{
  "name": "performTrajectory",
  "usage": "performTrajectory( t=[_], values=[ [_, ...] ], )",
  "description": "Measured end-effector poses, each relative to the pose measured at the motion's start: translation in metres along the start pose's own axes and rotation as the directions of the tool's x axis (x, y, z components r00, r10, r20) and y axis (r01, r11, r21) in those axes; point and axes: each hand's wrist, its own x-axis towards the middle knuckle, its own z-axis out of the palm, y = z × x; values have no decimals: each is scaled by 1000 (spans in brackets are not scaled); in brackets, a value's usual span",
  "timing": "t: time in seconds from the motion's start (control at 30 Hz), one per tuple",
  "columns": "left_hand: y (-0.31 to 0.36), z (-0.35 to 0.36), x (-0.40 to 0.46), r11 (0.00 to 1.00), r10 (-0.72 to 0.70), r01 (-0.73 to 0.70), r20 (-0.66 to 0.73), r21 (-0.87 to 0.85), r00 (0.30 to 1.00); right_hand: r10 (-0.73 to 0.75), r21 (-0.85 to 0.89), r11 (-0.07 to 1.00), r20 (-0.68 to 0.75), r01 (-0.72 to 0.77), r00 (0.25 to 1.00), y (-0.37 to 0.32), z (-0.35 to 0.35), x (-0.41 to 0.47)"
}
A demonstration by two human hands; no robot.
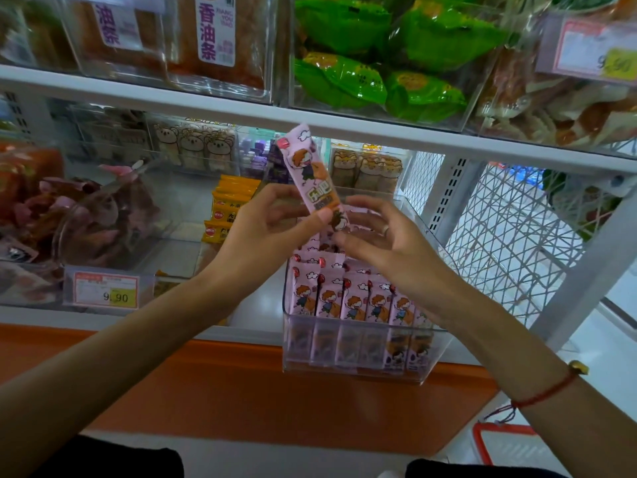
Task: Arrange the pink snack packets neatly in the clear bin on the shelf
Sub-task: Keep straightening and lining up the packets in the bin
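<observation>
My left hand (pixel 272 229) pinches one pink snack packet (pixel 308 169) near its lower end and holds it upright above the clear bin (pixel 358 367). The packet shows a cartoon child and tilts slightly left. My right hand (pixel 382 236) hovers just right of the packet's lower end with fingers spread; whether it touches the packet is unclear. In the bin a front row of pink packets (pixel 355 301) stands upright side by side, with more packets behind them, partly hidden by my hands. The bin sits at the shelf's front edge, overhanging it a little.
An orange-packet stack (pixel 225 208) stands left of the bin. A bin of pink-brown snacks (pixel 86 219) with a price tag (pixel 107 291) is at far left. The upper shelf holds green packets (pixel 379 56). A white wire rack (pixel 510 236) stands to the right, and a red basket (pixel 506 446) sits low right.
</observation>
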Motion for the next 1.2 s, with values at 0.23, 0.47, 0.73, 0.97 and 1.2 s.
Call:
performTrajectory(
  t=[0.23, 0.47, 0.73, 0.97, 1.2],
  values=[
    [7, -8, -1, 997, 70, -72, -100, -12, 993, -76, 24, 997, -35, 76, 997, 6, -6, 4],
    [8, -6, 1, 972, 179, -178, 8, 157, 984, -93, -34, 995, -95, 91, 991, 26, -17, 12],
    [-5, -5, 31, 911, 142, -150, 50, 384, 989, -30, -629, 771, 123, 102, 992, 66, -16, 12],
    [-6, -10, 67, 684, 76, -281, 317, 674, 945, -21, -710, 697, 118, 99, 993, 68, -20, 13],
    [-8, 17, 91, 343, -97, -370, 425, 863, 900, -67, -716, 687, 102, 120, 993, 68, -16, 12]
  ],
)
